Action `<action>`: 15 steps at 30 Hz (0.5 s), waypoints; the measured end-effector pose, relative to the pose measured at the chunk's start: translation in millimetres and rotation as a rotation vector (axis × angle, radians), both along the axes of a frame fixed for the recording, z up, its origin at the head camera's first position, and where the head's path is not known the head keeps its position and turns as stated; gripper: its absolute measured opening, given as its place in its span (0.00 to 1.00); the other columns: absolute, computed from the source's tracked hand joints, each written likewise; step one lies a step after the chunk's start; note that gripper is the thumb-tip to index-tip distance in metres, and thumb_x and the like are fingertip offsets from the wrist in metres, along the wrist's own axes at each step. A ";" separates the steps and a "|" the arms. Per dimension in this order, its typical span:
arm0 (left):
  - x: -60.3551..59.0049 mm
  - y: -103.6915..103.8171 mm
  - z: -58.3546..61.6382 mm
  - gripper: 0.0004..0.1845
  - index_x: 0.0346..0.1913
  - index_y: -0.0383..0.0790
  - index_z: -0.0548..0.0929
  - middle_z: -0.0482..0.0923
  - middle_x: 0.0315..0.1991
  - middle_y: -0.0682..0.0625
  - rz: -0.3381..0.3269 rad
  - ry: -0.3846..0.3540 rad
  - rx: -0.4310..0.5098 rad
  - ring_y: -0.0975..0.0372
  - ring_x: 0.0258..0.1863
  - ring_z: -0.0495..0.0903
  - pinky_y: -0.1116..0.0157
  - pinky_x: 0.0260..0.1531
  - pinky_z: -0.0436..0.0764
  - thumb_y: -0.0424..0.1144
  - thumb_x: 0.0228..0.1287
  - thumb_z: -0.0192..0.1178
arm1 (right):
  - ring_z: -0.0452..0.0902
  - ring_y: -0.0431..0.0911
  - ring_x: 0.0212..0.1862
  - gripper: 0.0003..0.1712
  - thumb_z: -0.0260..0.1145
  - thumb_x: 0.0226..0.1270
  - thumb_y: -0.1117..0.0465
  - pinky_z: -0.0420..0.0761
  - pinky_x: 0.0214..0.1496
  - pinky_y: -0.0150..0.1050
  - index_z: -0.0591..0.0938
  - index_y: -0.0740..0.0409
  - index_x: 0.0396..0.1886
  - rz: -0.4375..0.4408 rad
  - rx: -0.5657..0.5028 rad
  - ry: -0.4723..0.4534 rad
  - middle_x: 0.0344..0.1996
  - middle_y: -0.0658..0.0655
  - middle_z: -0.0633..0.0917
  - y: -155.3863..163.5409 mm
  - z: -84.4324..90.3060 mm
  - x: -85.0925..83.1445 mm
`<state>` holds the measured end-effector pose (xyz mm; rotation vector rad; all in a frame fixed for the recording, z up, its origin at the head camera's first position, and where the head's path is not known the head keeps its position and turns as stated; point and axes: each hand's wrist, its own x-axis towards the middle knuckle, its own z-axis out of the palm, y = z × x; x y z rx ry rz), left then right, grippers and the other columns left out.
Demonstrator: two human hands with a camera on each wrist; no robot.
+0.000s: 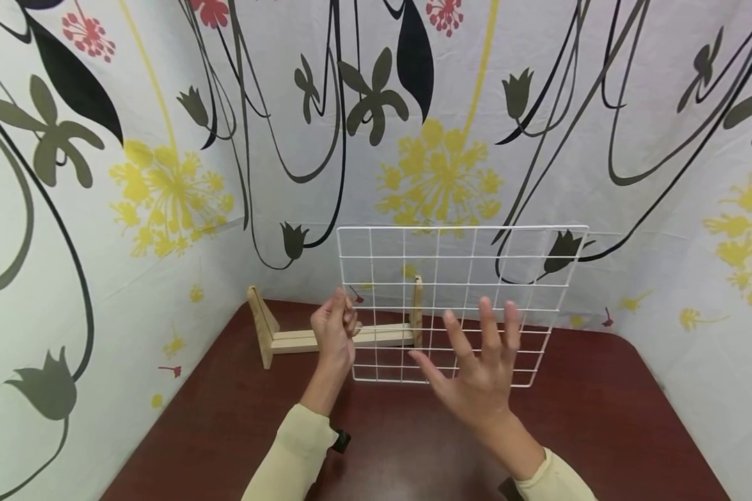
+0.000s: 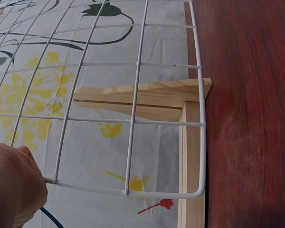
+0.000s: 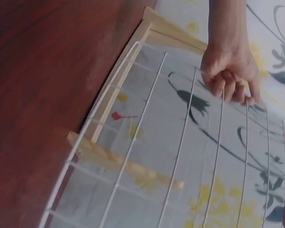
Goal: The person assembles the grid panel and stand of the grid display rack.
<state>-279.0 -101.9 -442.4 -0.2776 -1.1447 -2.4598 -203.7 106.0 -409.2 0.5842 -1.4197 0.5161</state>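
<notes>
Left hand: the left hand (image 1: 334, 328) has its fingers curled around the left edge of the white wire grid panel (image 1: 457, 278) and it grips the wire there; in the right wrist view the same hand (image 3: 229, 71) pinches the edge wire from the side.
Right hand: the right hand (image 1: 479, 372) is spread, with fingers straight and apart, just in front of the lower middle part of the panel; from the head view I cannot tell if the fingertips touch the wire. It holds nothing.
Hands together or apart: the two hands are apart, the left one at the panel edge, the right one before the panel face.
Wire grid panel: it stands upright on its lower edge over the dark red table (image 1: 601, 417), near the back wall. In the left wrist view the rounded corner of the panel (image 2: 133, 118) is close to the wooden stand.
Wooden stand: a light wooden stand (image 1: 326, 337) lies on the table behind the panel; it has one upright piece at the left end and one further right, joined by a long low bar. The right upright shows through the grid squares.
What the stand holds: nothing sits between its uprights.
Background: a curtain (image 1: 163, 174) with yellow flowers and dark leaves hangs around the table.
</notes>
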 end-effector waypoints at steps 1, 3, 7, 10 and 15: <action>0.1 0.1 -0.5 0.24 0.22 0.41 0.77 0.64 0.16 0.58 -0.002 0.000 -0.002 0.74 0.11 0.56 0.73 0.14 0.54 0.45 0.83 0.57 | 0.55 0.68 0.83 0.36 0.74 0.68 0.39 0.57 0.84 0.66 0.81 0.53 0.69 -0.004 0.013 -0.010 0.79 0.66 0.69 -2.7 0.7 -1.8; 0.4 0.3 -1.7 0.24 0.23 0.41 0.77 0.64 0.16 0.58 -0.004 -0.002 -0.005 0.73 0.11 0.56 0.73 0.14 0.55 0.45 0.83 0.57 | 0.54 0.71 0.82 0.34 0.73 0.70 0.41 0.58 0.84 0.66 0.82 0.53 0.68 -0.021 0.031 -0.038 0.80 0.66 0.67 -7.0 2.0 -5.4; 0.9 0.7 -3.9 0.24 0.23 0.41 0.78 0.64 0.17 0.58 -0.010 -0.003 -0.009 0.73 0.11 0.56 0.73 0.15 0.54 0.45 0.83 0.57 | 0.54 0.75 0.81 0.29 0.70 0.74 0.44 0.63 0.81 0.69 0.82 0.52 0.68 -0.071 0.032 -0.116 0.81 0.66 0.66 -11.0 4.4 -12.4; 0.9 0.5 -4.1 0.24 0.22 0.41 0.78 0.64 0.17 0.58 -0.011 0.006 -0.004 0.73 0.12 0.56 0.72 0.15 0.52 0.45 0.82 0.59 | 0.56 0.76 0.80 0.27 0.72 0.73 0.50 0.70 0.74 0.70 0.83 0.49 0.69 -0.102 0.018 -0.170 0.80 0.65 0.68 -12.4 5.9 -17.2; 0.8 -0.8 -2.8 0.23 0.22 0.41 0.78 0.64 0.17 0.57 -0.010 0.017 -0.001 0.73 0.12 0.56 0.70 0.16 0.50 0.45 0.81 0.60 | 0.58 0.75 0.79 0.40 0.81 0.58 0.62 0.78 0.64 0.66 0.81 0.44 0.72 -0.139 0.014 -0.257 0.80 0.64 0.69 -12.3 9.0 -23.4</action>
